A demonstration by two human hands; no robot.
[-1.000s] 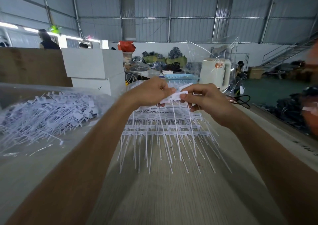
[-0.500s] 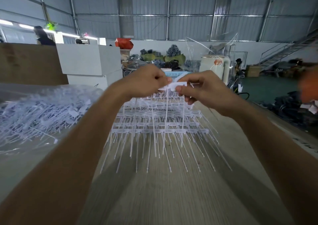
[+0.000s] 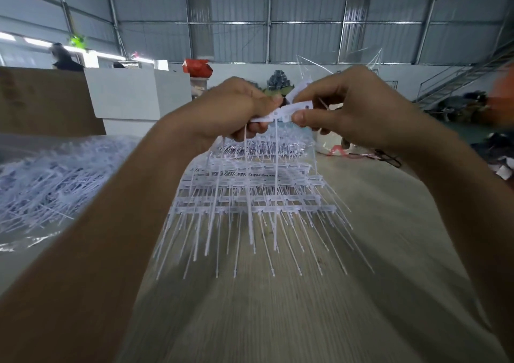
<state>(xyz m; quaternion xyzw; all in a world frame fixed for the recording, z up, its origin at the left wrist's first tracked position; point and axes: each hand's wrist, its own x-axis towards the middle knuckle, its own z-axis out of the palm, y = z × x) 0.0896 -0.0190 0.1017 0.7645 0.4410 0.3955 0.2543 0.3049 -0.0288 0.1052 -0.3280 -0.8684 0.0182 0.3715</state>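
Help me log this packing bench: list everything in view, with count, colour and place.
tag strip: one, white, pinched between both hands, pins hanging down
laid-out strips: several rows, white, on the table below the hands
loose tags: one heap, white, in clear plastic, left
table: one, pale wood-grain, foreground
boxes: two stacked, white, rear left
cardboard: one, brown, far left
bag: one, red, rear centre
left hand: one, pinching the strip's left end
right hand: one, pinching its right end
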